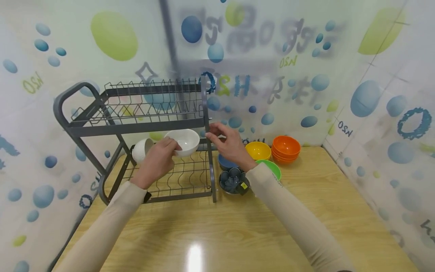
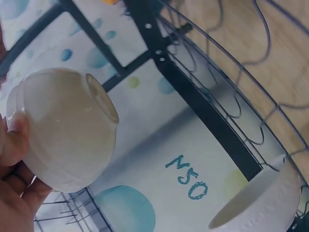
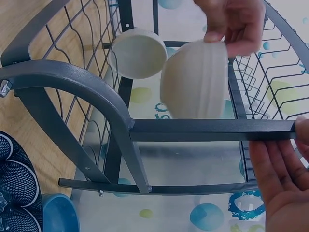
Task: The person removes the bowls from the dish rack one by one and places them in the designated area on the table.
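My left hand [image 1: 158, 160] pinches a white bowl [image 1: 187, 141] by its rim, between the two tiers of a dark metal dish rack [image 1: 142, 127]. In the left wrist view the held bowl [image 2: 72, 130] is tilted, its foot turned away from the fingers. A second white bowl [image 1: 139, 151] leans on its side in the lower tier at the left end, partly behind my left hand. My right hand [image 1: 231, 145] holds the rack's right upright; in the right wrist view its fingers [image 3: 275, 166] lie below the grey bar with the thumb on the other side.
Right of the rack stand a blue bowl [image 1: 225, 161], a dark patterned bowl [image 1: 232, 183], a green bowl [image 1: 273, 170], a yellow bowl [image 1: 258, 150] and a stack of orange bowls [image 1: 286, 148]. A patterned wall covering [image 1: 292, 94] rises behind the wooden table [image 1: 238, 234].
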Available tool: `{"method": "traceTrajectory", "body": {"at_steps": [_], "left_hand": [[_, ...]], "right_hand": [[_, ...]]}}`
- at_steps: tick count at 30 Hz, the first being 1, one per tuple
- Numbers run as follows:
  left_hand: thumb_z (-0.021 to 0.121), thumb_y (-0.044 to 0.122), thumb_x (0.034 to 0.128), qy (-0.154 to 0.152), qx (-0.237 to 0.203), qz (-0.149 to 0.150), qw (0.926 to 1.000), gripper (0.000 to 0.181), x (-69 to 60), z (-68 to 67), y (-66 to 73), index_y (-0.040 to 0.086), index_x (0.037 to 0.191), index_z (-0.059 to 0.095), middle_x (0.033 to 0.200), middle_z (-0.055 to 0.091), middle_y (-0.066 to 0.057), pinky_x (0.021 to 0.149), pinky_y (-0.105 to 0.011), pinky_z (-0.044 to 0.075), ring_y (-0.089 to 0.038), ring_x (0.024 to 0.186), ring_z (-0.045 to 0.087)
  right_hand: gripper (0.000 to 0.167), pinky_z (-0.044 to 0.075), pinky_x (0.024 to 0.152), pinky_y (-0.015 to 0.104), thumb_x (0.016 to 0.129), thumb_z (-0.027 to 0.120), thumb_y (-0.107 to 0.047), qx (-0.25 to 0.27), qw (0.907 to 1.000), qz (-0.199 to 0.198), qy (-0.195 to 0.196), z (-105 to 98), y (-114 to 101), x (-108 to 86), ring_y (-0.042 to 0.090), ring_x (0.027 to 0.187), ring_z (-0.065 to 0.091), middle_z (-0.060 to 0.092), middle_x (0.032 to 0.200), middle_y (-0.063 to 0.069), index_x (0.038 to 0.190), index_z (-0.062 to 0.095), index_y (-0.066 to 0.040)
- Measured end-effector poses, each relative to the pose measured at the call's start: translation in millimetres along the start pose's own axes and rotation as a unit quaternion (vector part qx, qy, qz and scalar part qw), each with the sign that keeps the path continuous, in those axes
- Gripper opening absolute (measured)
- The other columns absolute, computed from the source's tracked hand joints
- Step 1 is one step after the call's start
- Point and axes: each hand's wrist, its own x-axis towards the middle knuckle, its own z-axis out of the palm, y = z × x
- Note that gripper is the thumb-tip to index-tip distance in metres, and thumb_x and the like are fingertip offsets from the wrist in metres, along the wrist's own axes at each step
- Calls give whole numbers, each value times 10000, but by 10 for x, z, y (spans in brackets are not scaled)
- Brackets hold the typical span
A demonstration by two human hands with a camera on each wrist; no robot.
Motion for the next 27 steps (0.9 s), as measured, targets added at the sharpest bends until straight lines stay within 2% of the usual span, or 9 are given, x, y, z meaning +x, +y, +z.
{"method": "traceTrajectory", "body": {"at_steps": [3, 6, 11, 15, 18, 22, 27], "left_hand": [[679, -218, 738, 405, -133, 146, 9990, 327, -91, -41, 71, 22, 958, 646, 921, 693, -124, 823, -475, 605, -306, 911, 669], [673, -224, 737, 653, -230, 247, 9973, 334, -184, -91, 156, 33, 947, 634, 904, 667, -111, 832, -486, 600, -295, 898, 661], [660, -251, 705, 872, -291, 333, 9952, 361, -323, -166, 317, 37, 922, 631, 886, 650, -96, 838, -477, 603, -271, 883, 657], [671, -277, 676, 1010, -357, 483, 9931, 391, -400, -225, 447, 40, 902, 626, 871, 645, -80, 831, -466, 608, -245, 876, 655], [701, -284, 671, 1058, -427, 631, 9915, 407, -441, -264, 549, 43, 900, 621, 869, 632, -69, 810, -451, 611, -220, 874, 641], [720, -292, 652, 1109, -508, 835, 9890, 436, -460, -300, 692, 52, 899, 612, 871, 628, -49, 827, -443, 615, -188, 873, 627], [714, -287, 647, 1201, -697, 1141, 9837, 452, -436, -278, 867, 73, 896, 599, 873, 641, -14, 834, -433, 612, -152, 846, 591]], "right_hand": [[308, 618, 891, 327, 1040, 617, -270, -26, 10000, 13, 14, 3, -2, 0, 195, 1004, 706, 723, 1116, 71, 1291, 643, -93], [308, 615, 907, 335, 1039, 619, -272, -15, 10000, 83, -13, -6, -13, -3, 203, 1014, 709, 725, 1130, 71, 1290, 644, -96], [347, 597, 961, 353, 1041, 615, -273, -7, 9994, 272, -233, -50, -56, -20, 221, 1070, 698, 711, 1195, 75, 1345, 618, -105], [402, 593, 972, 368, 1045, 609, -269, -116, 9987, 216, -447, -110, -106, -55, 221, 1156, 679, 673, 1314, 76, 1415, 573, -115], [434, 585, 989, 382, 1045, 611, -264, -306, 9982, 47, -521, -173, -141, -119, 217, 1198, 662, 634, 1390, 66, 1450, 541, -125], [451, 562, 1032, 400, 1018, 656, -222, -688, 9951, -375, -598, -281, -187, -268, 214, 1216, 643, 618, 1408, 63, 1443, 544, -118], [489, 493, 1123, 433, 957, 743, -235, -1029, 9841, -1010, -1039, -428, -288, -520, 200, 1339, 571, 608, 1448, 27, 1411, 594, -130]]}}
